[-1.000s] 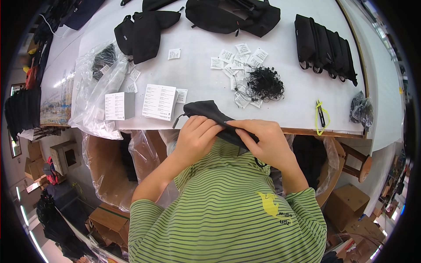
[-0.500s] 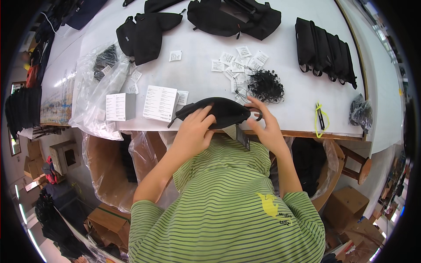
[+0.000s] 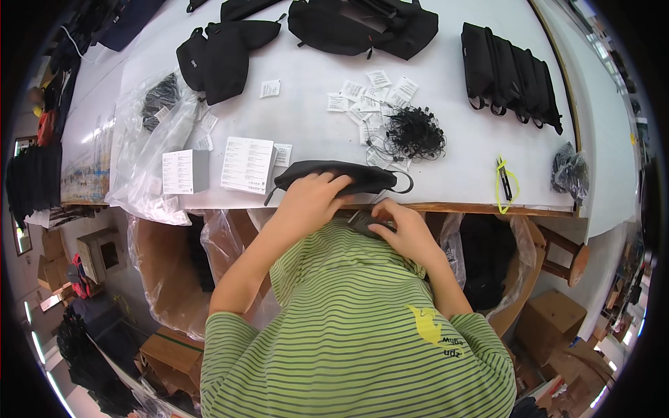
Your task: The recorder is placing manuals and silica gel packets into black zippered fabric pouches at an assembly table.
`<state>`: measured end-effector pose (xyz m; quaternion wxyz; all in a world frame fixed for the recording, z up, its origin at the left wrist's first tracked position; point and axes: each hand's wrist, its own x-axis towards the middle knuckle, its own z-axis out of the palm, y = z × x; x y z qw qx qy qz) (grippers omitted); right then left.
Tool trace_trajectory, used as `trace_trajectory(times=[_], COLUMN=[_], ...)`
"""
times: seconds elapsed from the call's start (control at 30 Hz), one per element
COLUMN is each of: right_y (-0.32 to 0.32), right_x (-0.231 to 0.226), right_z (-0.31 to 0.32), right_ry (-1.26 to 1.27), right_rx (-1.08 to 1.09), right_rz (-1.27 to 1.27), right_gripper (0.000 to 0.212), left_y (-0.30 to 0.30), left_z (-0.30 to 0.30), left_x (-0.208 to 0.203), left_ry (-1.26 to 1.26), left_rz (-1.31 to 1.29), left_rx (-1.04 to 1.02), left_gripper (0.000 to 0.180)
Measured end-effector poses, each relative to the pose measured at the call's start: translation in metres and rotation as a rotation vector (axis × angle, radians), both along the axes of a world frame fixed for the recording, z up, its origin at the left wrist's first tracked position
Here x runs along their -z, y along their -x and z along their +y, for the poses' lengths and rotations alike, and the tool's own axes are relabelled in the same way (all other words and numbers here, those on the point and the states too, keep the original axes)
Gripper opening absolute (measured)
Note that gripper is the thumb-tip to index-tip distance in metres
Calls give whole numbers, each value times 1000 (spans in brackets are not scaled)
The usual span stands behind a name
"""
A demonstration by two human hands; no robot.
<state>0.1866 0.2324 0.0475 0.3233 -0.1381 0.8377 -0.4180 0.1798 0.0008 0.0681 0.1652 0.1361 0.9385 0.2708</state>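
A small black fabric pouch (image 3: 300,169) lies at the table's near edge, with a wrist loop (image 3: 406,184) at its right end. My left hand (image 3: 313,198) is closed on the pouch's near side, fingers over its top edge. Below the right end, my right hand (image 3: 403,226) pinches a dark grey hang tag (image 3: 361,223) between thumb and fingers. A thin string seems to run from the tag up to the pouch. The left thumb and the pouch's underside are hidden.
Beyond the pouch lie a tangle of black strings (image 3: 416,134) and several white paper packets (image 3: 366,104). Two stacks of white cards (image 3: 247,165) stand left, beside clear plastic bags (image 3: 157,146). Black bags (image 3: 362,31) lie farther back; yellow-corded snips (image 3: 503,181) are at right.
My right hand has left the wrist loop and moved down toward me, taking hold of the hang tag. The left hand still grips the pouch, slightly shifted.
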Motion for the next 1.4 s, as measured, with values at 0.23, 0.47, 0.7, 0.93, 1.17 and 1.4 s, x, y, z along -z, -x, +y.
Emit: trace_trajectory(times=[0.23,0.47,0.7,0.93,1.17,1.4], right_y=[-4,6,46,84,93,93], right_x=[-26,3,-7,-4,-6,6], right_z=[68,93,58,14,-10,-10], right_ry=[761,1510,1150,998,932,830], right_rx=[523,554,1073,1435,1281,1324], right_rz=[-425,-540,22,248,242,356], right_gripper=[49,40,32,32,46,44], left_y=[4,10,-9,-25,-24,-19], left_z=[-2,-3,-3,-2,-2,1], left_x=[6,-4,-17,-5,-1,2], left_ry=[-85,-42,-36,-186,-201,-212], left_rz=[-32,-96,120,374,332,450], left_rx=[52,77,-79,-167,-170,-146], left_gripper=[25,30,28,19,17,16])
